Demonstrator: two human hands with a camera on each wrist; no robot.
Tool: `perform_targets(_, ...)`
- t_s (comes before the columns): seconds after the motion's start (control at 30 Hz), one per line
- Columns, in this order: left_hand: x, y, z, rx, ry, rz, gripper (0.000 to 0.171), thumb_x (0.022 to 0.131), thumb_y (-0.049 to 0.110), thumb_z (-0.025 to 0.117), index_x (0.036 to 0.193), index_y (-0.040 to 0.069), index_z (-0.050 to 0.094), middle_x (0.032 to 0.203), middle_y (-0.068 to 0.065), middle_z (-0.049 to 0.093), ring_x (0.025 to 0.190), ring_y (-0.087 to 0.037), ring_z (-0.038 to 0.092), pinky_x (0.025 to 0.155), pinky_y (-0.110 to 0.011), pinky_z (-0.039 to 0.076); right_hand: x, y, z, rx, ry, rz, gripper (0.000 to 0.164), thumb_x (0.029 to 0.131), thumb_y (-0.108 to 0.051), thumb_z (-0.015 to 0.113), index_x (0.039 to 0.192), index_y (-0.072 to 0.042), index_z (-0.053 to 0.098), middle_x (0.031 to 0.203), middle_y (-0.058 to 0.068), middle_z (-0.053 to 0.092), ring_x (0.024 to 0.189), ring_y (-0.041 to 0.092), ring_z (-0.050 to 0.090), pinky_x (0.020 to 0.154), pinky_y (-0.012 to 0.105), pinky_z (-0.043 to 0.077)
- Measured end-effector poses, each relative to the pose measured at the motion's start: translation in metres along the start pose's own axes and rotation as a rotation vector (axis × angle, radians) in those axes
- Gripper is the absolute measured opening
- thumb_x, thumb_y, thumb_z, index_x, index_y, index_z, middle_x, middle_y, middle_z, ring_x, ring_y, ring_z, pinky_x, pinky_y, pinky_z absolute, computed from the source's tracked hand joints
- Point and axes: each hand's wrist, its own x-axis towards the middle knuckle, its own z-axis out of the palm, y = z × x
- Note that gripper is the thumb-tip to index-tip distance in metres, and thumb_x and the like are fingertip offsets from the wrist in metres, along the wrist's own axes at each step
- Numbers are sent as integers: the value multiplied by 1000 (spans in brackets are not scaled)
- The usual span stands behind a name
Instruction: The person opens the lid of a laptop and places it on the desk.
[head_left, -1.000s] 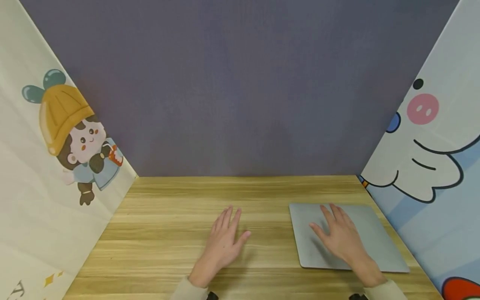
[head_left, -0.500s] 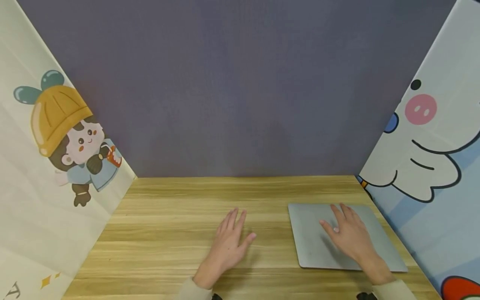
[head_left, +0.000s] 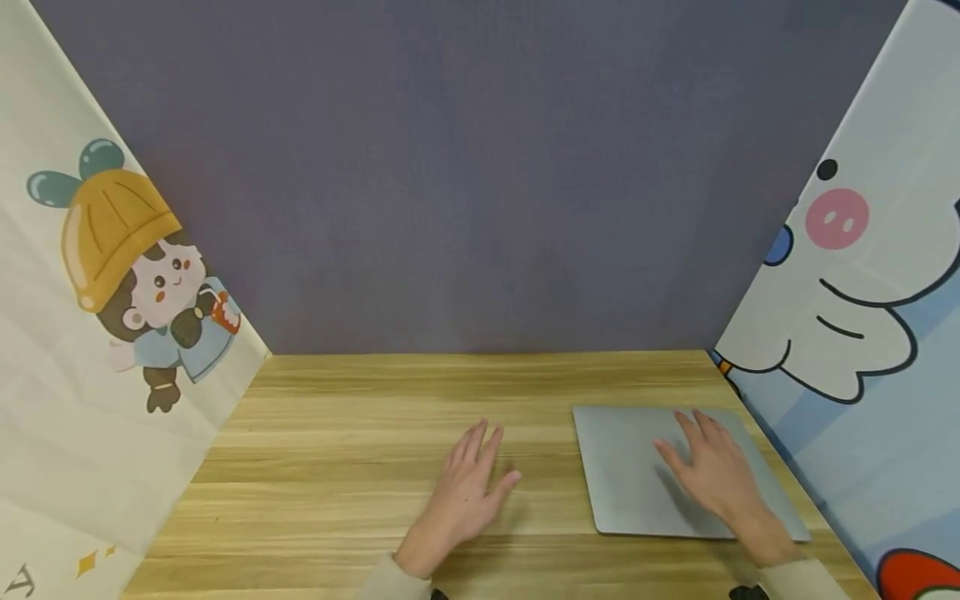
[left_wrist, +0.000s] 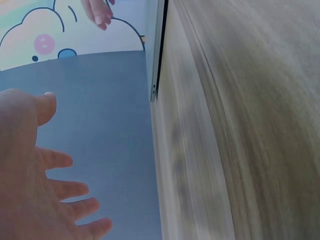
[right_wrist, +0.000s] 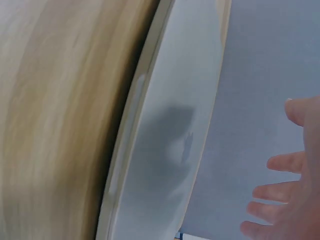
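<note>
the left hand [head_left: 465, 492] and right hand [head_left: 717, 477], fingers spread wide, are more to the right than before. the right hovers above the grey laptop [head_left: 624, 475].

The left hand [head_left: 462, 497] points to one o'clock, the right hand [head_left: 717, 475] to eleven; both are spread, seemingly raised.

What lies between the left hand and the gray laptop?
In the head view, only bare wooden tabletop shows between the left hand and the laptop.
</note>
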Motion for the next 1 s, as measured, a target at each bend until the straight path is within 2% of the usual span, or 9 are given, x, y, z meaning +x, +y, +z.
perform_targets(0.17, 1, 2, 2, 4, 0, 5, 74, 105, 60, 36, 160, 11, 30, 166, -18, 20, 151, -40, 23, 117, -63, 26, -3, 11, 0, 2, -1, 10, 70, 104, -47, 53, 143, 11, 46, 143, 45, 38, 125, 64, 38, 98, 77, 34)
perform_targets(0.37, 3, 6, 3, 0, 4, 9, 75, 105, 60, 33, 160, 10, 31, 166, -20, 21, 150, -42, 24, 117, -63, 26, -5, 20, 1, 9, 2, 21, 69, 104, -47, 53, 141, 12, 47, 141, 46, 39, 123, 66, 38, 97, 78, 34)
perform_targets(0.73, 10, 18, 6, 7, -2, 32, 75, 105, 60, 30, 159, 9, 32, 165, -20, 23, 149, -41, 26, 117, -61, 28, -6, 40, -1, 28, -58, 77, 72, 105, -48, 49, 141, 14, 44, 140, 49, 35, 124, 68, 36, 99, 78, 33)
perform_targets(1.0, 12, 26, 12, 0, -15, 34, 76, 105, 61, 31, 159, 8, 32, 165, -20, 24, 149, -40, 27, 118, -60, 28, -10, 60, -3, 58, -37, 79, 67, 105, -41, 52, 139, 16, 44, 137, 52, 35, 121, 69, 37, 97, 78, 33)
